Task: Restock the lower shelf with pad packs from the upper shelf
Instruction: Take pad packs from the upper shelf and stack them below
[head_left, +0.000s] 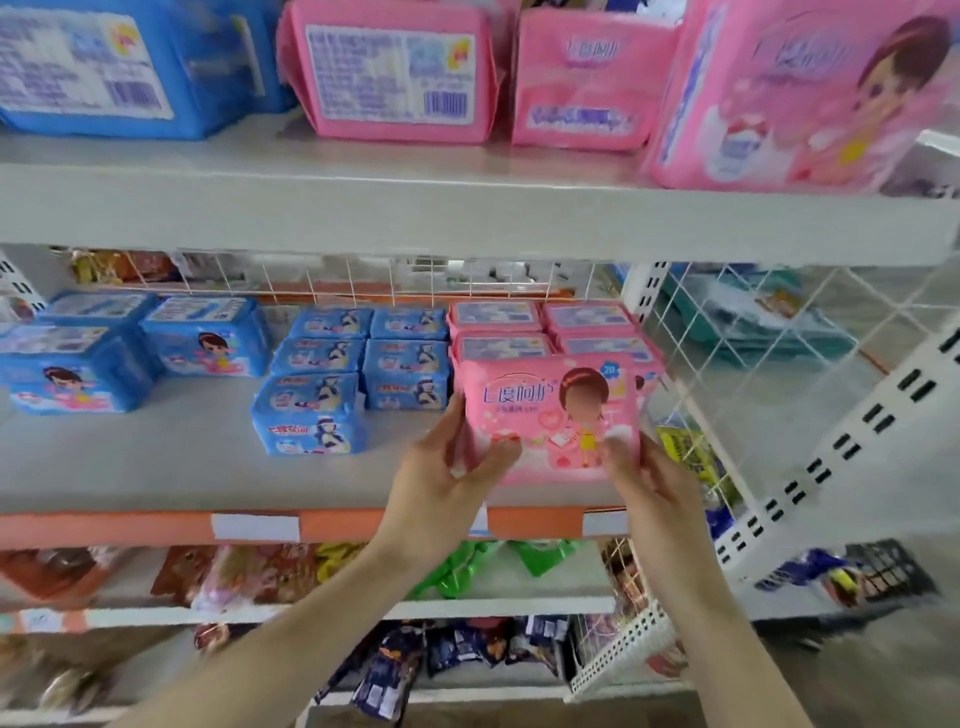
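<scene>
Pink pack (548, 410) upright between my left hand (436, 483) and right hand (654, 488) (fingers curled round its lower corners), over the lower shelf (156, 457) front.

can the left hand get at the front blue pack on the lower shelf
Probably not yet: the left hand grips the pink pack. The way looks free, though; the blue pack stands close beside it.

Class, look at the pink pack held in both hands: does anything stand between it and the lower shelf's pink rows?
Nothing visible does. The pink pack, gripped by the left hand and right hand, is in front of the pink rows on the lower shelf; the nearest blue pack stands to its left.
</scene>
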